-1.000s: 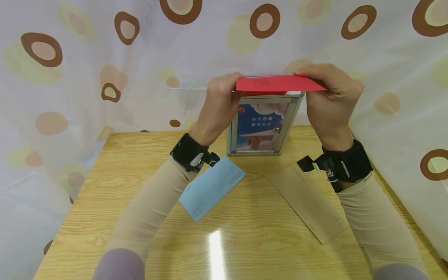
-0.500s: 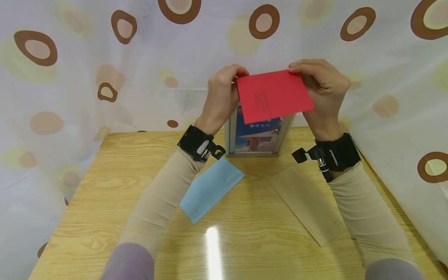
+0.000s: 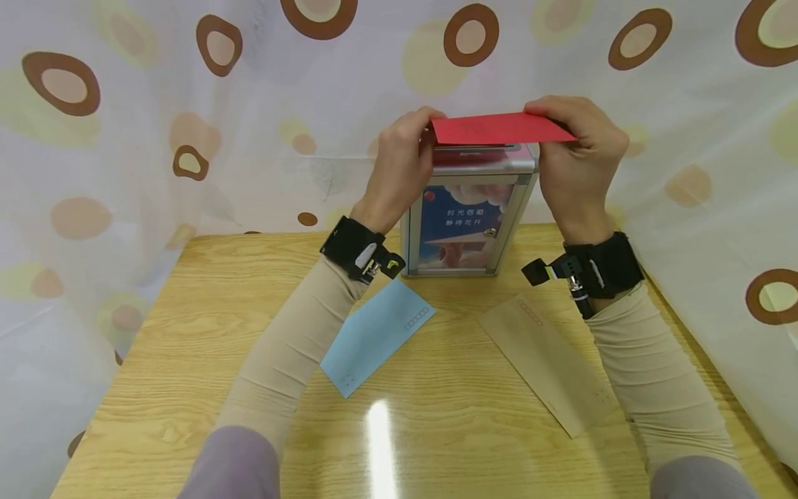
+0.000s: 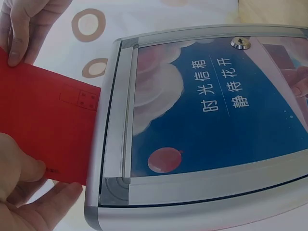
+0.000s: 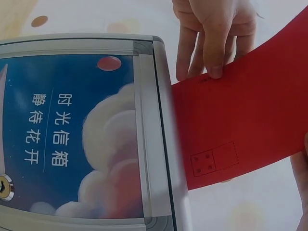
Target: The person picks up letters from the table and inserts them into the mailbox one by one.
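Note:
A red envelope [image 3: 501,129] is held level above a metal-framed mailbox [image 3: 464,222], which has a blue picture door and a lock. On its left end my left hand [image 3: 399,159] pinches the envelope, thumb on one face in the right wrist view. My right hand [image 3: 582,156] grips the other end, with the thumb underneath in the head view. Part of a slot [image 3: 476,148] shows in the box's top, just below the envelope. In both wrist views the envelope's lower edge meets the box's top rim; whether it enters the slot is hidden.
A light blue envelope [image 3: 377,339] lies on the wooden table [image 3: 249,312], left of centre. To the right is a brown envelope [image 3: 545,364], partly beside the right forearm. A patterned curtain [image 3: 349,76] hangs close behind the mailbox.
The red envelope tipped to show its broad face half a second ago, then turned nearly edge-on again. It sits slightly higher than a second ago, and the box's top now shows. Both hands kept their grip.

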### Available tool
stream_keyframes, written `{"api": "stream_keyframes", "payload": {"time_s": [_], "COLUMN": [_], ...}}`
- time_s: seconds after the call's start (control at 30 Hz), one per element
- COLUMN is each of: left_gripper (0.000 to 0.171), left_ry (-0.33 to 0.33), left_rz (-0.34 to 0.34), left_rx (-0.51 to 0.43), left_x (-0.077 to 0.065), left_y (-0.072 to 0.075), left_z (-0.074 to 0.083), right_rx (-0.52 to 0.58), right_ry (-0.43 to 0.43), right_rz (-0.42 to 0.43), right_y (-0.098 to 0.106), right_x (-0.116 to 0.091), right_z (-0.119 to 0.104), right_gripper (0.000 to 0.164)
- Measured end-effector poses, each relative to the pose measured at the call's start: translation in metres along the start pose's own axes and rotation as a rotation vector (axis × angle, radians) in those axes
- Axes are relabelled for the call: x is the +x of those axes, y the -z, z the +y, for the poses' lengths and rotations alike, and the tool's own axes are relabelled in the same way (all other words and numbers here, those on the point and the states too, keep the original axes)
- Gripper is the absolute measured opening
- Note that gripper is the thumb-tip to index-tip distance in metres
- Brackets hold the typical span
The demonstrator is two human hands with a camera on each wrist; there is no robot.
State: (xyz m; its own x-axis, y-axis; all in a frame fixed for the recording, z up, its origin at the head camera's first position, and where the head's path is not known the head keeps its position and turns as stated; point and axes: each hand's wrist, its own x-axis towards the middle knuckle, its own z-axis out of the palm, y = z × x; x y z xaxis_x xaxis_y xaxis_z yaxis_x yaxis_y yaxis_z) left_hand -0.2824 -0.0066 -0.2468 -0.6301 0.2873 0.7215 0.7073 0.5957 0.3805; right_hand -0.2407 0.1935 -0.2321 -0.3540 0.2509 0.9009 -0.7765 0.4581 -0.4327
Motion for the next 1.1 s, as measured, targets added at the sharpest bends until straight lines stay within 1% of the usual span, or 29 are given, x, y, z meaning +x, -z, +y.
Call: {"api": "stream_keyframes", "payload": {"time_s": [0.1, 0.2, 0.37, 0.43, 0.53, 0.6, 0.7, 0.77, 0.9, 1.0, 1.1], "left_gripper": [0.022, 0.023, 0.023, 0.024, 0.025, 0.025, 0.023, 0.021, 0.021, 0.02, 0.02], "left_ry": [-0.011, -0.002, 0.01, 0.008, -0.003, -0.03, -0.093, -0.14, -0.209, -0.25, -0.275], "left_rz": [0.0, -0.006, -0.052, -0.064, -0.044, -0.015, 0.022, 0.048, 0.1, 0.13, 0.137], "left_rx": [-0.004, -0.016, -0.043, -0.046, -0.048, -0.052, -0.068, -0.09, -0.148, -0.177, -0.183], "left_x": [0.001, 0.0, -0.003, -0.004, -0.005, -0.005, -0.004, -0.003, -0.003, -0.004, -0.004], "left_y": [-0.001, -0.002, -0.004, -0.003, 0.003, 0.008, 0.019, 0.026, 0.038, 0.043, 0.043], "left_z": [-0.001, -0.002, -0.002, 0.0, 0.006, 0.011, 0.022, 0.03, 0.047, 0.054, 0.056], "right_rx": [0.002, 0.0, -0.022, -0.028, -0.041, -0.044, -0.065, -0.084, -0.128, -0.144, -0.148], "right_ry": [-0.003, -0.005, -0.027, -0.033, -0.029, -0.027, -0.041, -0.057, -0.091, -0.105, -0.085], "right_rz": [-0.004, -0.027, -0.065, -0.074, -0.094, -0.107, -0.12, -0.126, -0.144, -0.162, -0.19], "right_y": [0.0, -0.001, 0.0, 0.001, 0.0, 0.0, -0.001, -0.001, 0.0, 0.001, 0.003], "right_x": [0.0, -0.001, -0.006, -0.007, -0.007, -0.008, -0.009, -0.009, -0.01, -0.011, -0.012], "right_z": [0.003, 0.01, 0.02, 0.023, 0.025, 0.027, 0.028, 0.029, 0.031, 0.034, 0.037], "right_gripper": [0.015, 0.015, 0.012, 0.011, 0.012, 0.012, 0.012, 0.012, 0.014, 0.016, 0.017]}}
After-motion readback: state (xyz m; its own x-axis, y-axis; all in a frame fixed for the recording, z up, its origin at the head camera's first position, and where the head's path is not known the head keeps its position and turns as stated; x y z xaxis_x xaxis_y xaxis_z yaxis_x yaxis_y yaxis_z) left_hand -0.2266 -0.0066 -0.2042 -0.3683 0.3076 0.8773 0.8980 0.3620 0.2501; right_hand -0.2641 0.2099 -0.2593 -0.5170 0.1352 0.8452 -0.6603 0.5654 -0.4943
